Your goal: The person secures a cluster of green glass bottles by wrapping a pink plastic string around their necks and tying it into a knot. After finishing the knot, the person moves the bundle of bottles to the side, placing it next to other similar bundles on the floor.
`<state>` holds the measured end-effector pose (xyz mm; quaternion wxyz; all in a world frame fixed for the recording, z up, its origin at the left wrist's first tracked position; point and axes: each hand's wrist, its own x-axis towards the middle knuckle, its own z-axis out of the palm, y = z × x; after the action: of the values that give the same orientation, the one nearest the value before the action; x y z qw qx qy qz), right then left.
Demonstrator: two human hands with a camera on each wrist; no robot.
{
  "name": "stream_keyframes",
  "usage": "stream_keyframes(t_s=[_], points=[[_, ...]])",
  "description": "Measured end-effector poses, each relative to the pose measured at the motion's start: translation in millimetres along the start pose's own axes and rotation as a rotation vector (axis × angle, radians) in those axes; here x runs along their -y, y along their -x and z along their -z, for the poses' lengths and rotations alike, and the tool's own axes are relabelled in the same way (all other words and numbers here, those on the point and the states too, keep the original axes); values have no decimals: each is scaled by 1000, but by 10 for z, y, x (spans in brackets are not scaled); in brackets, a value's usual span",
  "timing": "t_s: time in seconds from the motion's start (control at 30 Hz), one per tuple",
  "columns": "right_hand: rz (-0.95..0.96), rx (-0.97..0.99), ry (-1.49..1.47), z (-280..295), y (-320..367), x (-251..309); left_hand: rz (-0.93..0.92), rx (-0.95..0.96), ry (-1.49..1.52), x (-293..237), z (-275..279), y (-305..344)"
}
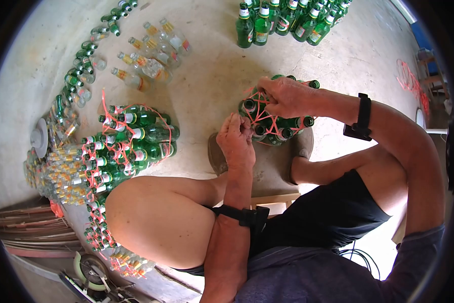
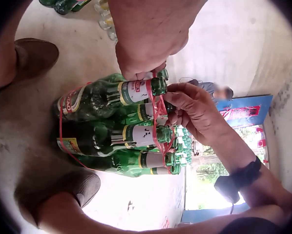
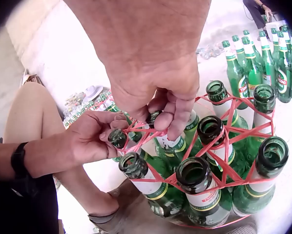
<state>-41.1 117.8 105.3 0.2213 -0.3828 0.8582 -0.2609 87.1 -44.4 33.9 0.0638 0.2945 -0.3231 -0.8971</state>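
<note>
Between the shoes [image 1: 302,144] on the concrete floor [image 1: 211,76] stands a bundle of green bottles [image 1: 275,126], necks up, laced with red string [image 3: 227,170]. The left hand [image 1: 235,141] and right hand [image 1: 282,96] each keep a narrow grip, pinching that string at the necks. Tied bundles [image 1: 136,139] lie to the left; standing bottles [image 1: 287,22] are beyond.
</note>
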Motion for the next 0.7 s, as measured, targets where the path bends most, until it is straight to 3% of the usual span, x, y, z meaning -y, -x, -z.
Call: stream_keyframes(t_s=[0.1, 0.2, 0.23, 0.3, 0.43, 0.57, 0.63, 0.67, 0.7], points=[[-114, 65, -22, 124, 31, 141, 45, -16, -86, -69, -21, 51], [-11, -4, -45, 57, 32, 130, -24, 141, -76, 80, 193, -89], [73, -70, -59, -7, 25, 46, -34, 94, -123, 27, 139, -37], [-78, 64, -33, 91, 10, 115, -68, 36, -190, -14, 20, 50], [-61, 62, -68, 283, 30, 261, -186, 8, -333, -35, -27, 88], [-27, 18, 66, 580, 66, 22, -573, -156, -654, -5, -83, 69], [-105, -9, 113, 831, 100, -34, -659, -205, -670, -52, -193, 94], [-7, -83, 214, 933, 118, -255, -701, -227, -682, -114, -259, 118], [-45, -144, 181, 1077, 158, -284, -720, -200, -677, -193, -319, 158]])
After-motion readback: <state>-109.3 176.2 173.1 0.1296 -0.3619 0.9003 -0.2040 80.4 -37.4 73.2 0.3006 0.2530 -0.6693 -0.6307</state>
